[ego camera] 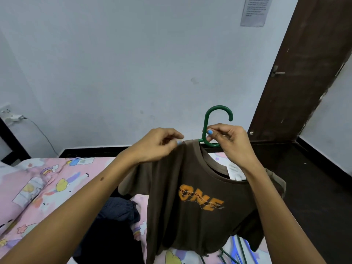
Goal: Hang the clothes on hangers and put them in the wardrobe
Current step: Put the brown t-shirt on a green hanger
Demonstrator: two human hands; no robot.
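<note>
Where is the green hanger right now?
In the head view, right of centre, the green hanger is held up by the right hand inside the brown T-shirt, above the bed.

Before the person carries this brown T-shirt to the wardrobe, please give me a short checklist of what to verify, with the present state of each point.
1. Right hand holds the green hanger at its hook: ok.
2. Left hand pinches the shoulder of the brown T-shirt: ok.
3. Both shoulders seated on the hanger arms: cannot tell, the arms are hidden under the cloth.
4. Shirt hangs evenly: not ok, it looks bunched at the left shoulder.
5. Hook free to catch a rail: ok, its open end is clear.
6. Wardrobe open and reachable: cannot tell, it is not in view.
</note>
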